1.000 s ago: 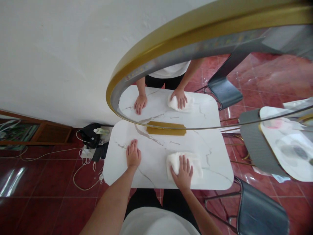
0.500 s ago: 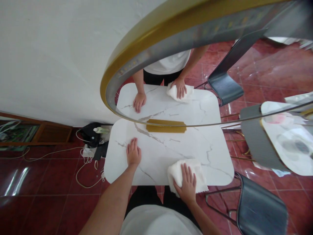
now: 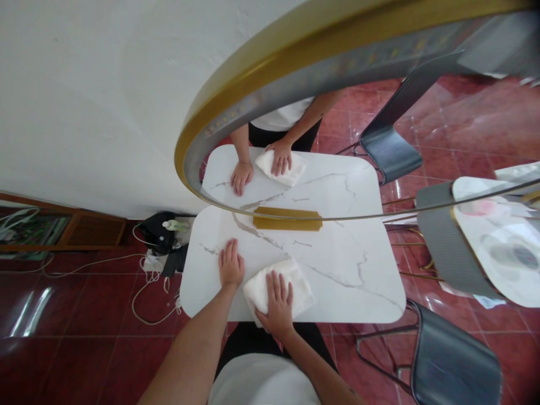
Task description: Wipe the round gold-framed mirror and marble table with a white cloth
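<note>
A white cloth (image 3: 299, 284) lies on the white marble-patterned table (image 3: 341, 253), near its front edge. My right hand (image 3: 278, 304) rests flat on top of the cloth, fingers spread, pressing it against the tabletop. To the left, my left hand (image 3: 231, 264) lies flat on the bare tabletop with nothing in it. A gold plate (image 3: 287, 219) sits at the back of the table, under the gold-rimmed mirror (image 3: 236, 62), which reflects both hands and the cloth.
A black chair (image 3: 453, 354) stands at the lower right. Another white table (image 3: 502, 242) with a grey ribbed side is farther right. On the floor at left are a black bag (image 3: 156, 232), a bottle (image 3: 176, 225), cables and a wooden shelf (image 3: 93, 228).
My right hand has slid left with the cloth, from the table's right part to near my left hand. My left hand has stayed in place.
</note>
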A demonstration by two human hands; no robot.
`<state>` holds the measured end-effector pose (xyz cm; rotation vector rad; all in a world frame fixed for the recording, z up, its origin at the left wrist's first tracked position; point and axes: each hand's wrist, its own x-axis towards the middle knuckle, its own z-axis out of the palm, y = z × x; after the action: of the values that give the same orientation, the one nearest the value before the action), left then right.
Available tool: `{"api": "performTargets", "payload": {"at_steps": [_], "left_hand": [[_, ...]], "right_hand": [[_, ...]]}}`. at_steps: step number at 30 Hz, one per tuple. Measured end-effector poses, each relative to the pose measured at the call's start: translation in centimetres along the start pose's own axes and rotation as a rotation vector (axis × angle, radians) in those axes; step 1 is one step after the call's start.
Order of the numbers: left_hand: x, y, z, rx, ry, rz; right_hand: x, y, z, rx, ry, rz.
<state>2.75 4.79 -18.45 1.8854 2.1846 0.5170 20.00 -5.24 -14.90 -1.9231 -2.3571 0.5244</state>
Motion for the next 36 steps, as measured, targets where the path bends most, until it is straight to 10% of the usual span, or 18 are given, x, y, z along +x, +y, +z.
{"api": "performTargets", "payload": {"at_steps": [6, 12, 25, 36], "left_hand": [[0.0, 0.0, 0.0, 0.011, 0.000, -0.007], [0.0, 0.0, 0.1, 0.020, 0.006, -0.011], [0.0, -0.2, 0.1, 0.020, -0.008, 0.009], [0.0, -0.1, 0.3, 0.031, 0.009, -0.004]], "right_hand": [[-0.1, 3.2, -0.9, -0.014, 0.019, -0.004], [-1.6, 9.5, -2.1, -0.095, 0.179, 0.337], [4.4, -0.3, 0.0, -0.023, 0.059, 0.057], [8.7, 7.8, -2.5, -0.049, 0.317, 0.642]]}}
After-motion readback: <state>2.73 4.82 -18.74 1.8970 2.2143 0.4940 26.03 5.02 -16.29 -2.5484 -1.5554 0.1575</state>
